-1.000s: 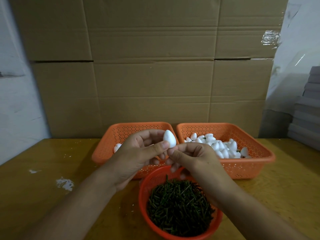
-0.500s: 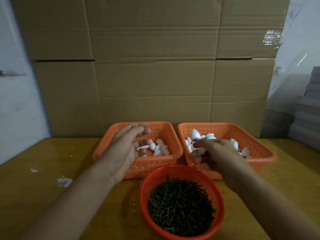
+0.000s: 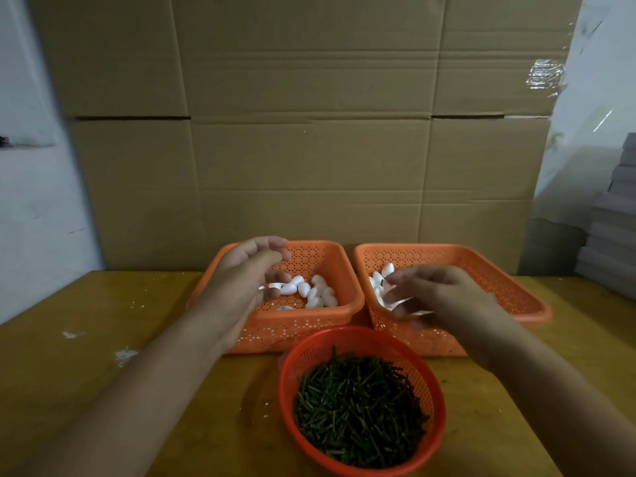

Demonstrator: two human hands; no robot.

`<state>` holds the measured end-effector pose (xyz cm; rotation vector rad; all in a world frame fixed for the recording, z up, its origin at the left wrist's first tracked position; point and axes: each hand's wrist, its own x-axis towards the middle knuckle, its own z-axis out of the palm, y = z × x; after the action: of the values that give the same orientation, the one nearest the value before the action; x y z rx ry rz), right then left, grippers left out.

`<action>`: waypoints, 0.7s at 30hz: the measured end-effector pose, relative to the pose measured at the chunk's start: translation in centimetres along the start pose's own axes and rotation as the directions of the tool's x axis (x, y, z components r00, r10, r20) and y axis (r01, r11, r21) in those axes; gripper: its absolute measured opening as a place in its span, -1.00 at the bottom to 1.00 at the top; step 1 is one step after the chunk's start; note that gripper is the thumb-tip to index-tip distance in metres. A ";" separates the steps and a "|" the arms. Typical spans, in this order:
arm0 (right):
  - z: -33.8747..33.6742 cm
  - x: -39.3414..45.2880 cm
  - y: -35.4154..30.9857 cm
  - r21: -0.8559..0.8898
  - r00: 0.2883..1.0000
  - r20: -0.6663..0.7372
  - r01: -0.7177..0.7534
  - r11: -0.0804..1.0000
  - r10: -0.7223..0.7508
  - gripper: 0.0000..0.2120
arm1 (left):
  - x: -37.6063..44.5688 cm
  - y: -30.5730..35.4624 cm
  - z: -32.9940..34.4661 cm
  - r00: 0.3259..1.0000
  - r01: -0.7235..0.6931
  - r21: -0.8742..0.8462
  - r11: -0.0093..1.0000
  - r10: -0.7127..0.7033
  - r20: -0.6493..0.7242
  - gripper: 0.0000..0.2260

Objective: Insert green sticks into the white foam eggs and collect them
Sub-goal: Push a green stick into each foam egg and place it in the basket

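Several white foam eggs (image 3: 309, 292) lie in the left orange basket (image 3: 303, 330). My left hand (image 3: 246, 280) hovers over that basket's left side, fingers relaxed and holding nothing. More white eggs (image 3: 380, 282) sit in the right orange basket (image 3: 499, 270). My right hand (image 3: 437, 296) is over them, fingers reaching left; it is blurred by motion, so I cannot tell whether it holds an egg. A round red basket (image 3: 285, 383) full of green sticks (image 3: 361, 411) stands in front, between my forearms.
All baskets sit on a yellow wooden table (image 3: 103, 339) with white crumbs (image 3: 125, 356) at the left. Stacked cardboard boxes (image 3: 309, 132) stand close behind the baskets. A grey stack (image 3: 612, 228) stands at the far right.
A second ago both hands held one egg together above the stick basket. That egg has left the hands; my left hand is over the left basket and my right hand over the right one.
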<state>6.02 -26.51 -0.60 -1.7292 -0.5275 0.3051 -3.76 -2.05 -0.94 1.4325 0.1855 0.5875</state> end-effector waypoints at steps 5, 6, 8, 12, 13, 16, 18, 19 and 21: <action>1.7 -1.2 0.4 -0.549 0.881 0.471 0.260 0.795 0.038 -0.79 | 2.0 0.1 -2.0 0.994 -0.105 0.535 0.838 0.096 0.046 -0.86; 2.0 -1.4 0.5 -0.622 0.844 0.533 0.338 0.706 0.066 -0.71 | 2.7 0.1 -2.3 0.994 -0.113 0.625 0.772 0.084 0.076 -0.86; 2.7 -1.9 0.5 -0.701 0.798 0.587 0.417 0.579 0.136 -0.59 | 4.3 0.1 -3.0 0.992 -0.101 0.799 0.593 -0.004 0.128 -0.85; 3.6 -2.5 0.6 -0.733 0.767 0.617 0.480 0.482 0.175 -0.51 | 7.2 -0.4 -3.8 0.940 -0.105 0.978 0.179 -0.303 0.157 -0.76; 3.7 -2.5 0.6 -0.732 0.761 0.623 0.486 0.477 0.181 -0.50 | 7.6 -0.5 -3.8 0.912 -0.130 0.989 0.074 -0.382 0.148 -0.74; 3.4 -2.4 0.5 -0.729 0.759 0.625 0.485 0.484 0.181 -0.50 | 8.2 -1.1 -3.3 0.785 -0.239 0.956 -0.171 -0.613 0.086 -0.67; 3.4 -2.4 0.5 -0.730 0.760 0.623 0.478 0.489 0.186 -0.49 | 8.6 -1.5 -3.0 0.738 -0.290 0.927 -0.238 -0.673 0.058 -0.63; 3.4 -2.3 0.5 -0.731 0.759 0.622 0.476 0.489 0.191 -0.48 | 8.7 -1.7 -2.9 0.727 -0.299 0.922 -0.245 -0.685 0.054 -0.62; 3.4 -2.3 0.6 -0.734 0.760 0.621 0.478 0.483 0.192 -0.46 | 8.8 -1.9 -2.7 0.708 -0.317 0.924 -0.212 -0.702 0.082 -0.63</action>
<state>2.56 -24.86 -2.14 -2.5479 -1.5843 0.5696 2.94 4.53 -1.18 3.0691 0.3953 -0.8659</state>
